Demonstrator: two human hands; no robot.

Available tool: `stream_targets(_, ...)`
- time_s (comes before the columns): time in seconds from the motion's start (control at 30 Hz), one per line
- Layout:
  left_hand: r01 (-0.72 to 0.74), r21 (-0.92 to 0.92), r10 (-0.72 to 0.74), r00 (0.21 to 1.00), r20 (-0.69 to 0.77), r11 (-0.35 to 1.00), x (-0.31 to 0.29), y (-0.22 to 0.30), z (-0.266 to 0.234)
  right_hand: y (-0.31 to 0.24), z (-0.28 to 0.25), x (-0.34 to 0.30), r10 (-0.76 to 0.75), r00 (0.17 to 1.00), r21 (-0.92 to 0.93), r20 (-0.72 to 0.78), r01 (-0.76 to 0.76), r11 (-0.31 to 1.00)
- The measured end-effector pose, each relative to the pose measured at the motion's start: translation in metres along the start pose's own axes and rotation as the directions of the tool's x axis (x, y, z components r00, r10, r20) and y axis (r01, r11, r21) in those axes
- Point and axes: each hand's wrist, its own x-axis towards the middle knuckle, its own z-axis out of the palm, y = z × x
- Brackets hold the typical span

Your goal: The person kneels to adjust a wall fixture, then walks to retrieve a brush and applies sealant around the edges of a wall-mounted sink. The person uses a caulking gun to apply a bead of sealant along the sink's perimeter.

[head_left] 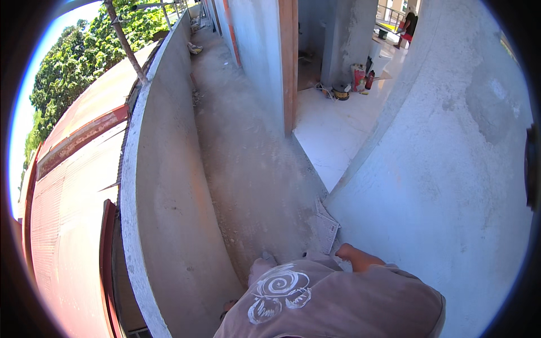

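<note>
A flat grey piece [327, 228], like a thin tile or a sheet of card, is seen standing on its edge on the dusty concrete floor [248, 169]. It is leaned against the bottom of the rough grey wall [451, 169] on the right, just beside the corner of the doorway. It looks thin and stiff, with straight sides and a pale face.

A bare forearm [360, 259] is stretched out just below that piece, near it. The hand at its end is hidden by the arm and the shirt, so it cannot be told which hand it is, nor whether the fingers are spread or closed. The other hand is not seen at all.

The person's shirt [338, 304] is soft brown cloth with a white swirl picture [280, 288] printed on it.

The floor is made of rough, sandy concrete, and small bits of grit are scattered over it. On the left, a low curved wall [163, 186] of smooth grey cement is seen. Beyond it lie red ridged metal roofs [67, 197] and green leafy trees [73, 62] under a bright sky.

Through the doorway, a shiny white tiled floor [338, 124] is seen. A wooden door frame [288, 62], orange-brown, is set at its edge. Far inside, a red can [358, 78], a round coil [340, 91] and a white bucket [376, 56] are placed on the tiles. Another person [409, 25] is seen far away at the back.
</note>
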Motion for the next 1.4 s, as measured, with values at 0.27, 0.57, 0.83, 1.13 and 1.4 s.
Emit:
stream_targets(0.27,0.037,-0.586,-0.065,0.998,-0.027,0.810,0.226,0.246,-0.183,-0.085,-0.097,0.193,0.166,0.986,0.273,-0.028,-0.153,0.950)
stream_targets(0.57,-0.016,0.084,0.002,0.987,0.160,0.996,0.352,0.425,-0.089,-0.110,-0.303,0.420,-0.341,0.939,-0.402,-0.035,0.300,0.865)
stream_targets(0.83,-0.389,0.419,0.150,0.854,0.499,0.821,0.495,0.645,-0.037,-0.154,-0.623,0.439,0.141,0.973,0.719,-0.183,0.035,0.694)
stream_targets(1.13,-0.178,0.190,0.066,0.873,0.484,0.966,0.581,1.024,0.034,-0.030,-0.850,0.523,0.393,0.874,0.857,-0.285,0.049,0.513)
stream_targets(1.4,-0.263,-0.057,0.249,0.792,0.558,0.963,0.525,1.333,0.101,0.084,-0.750,0.460,0.604,0.796,0.931,0.044,-0.251,0.263)
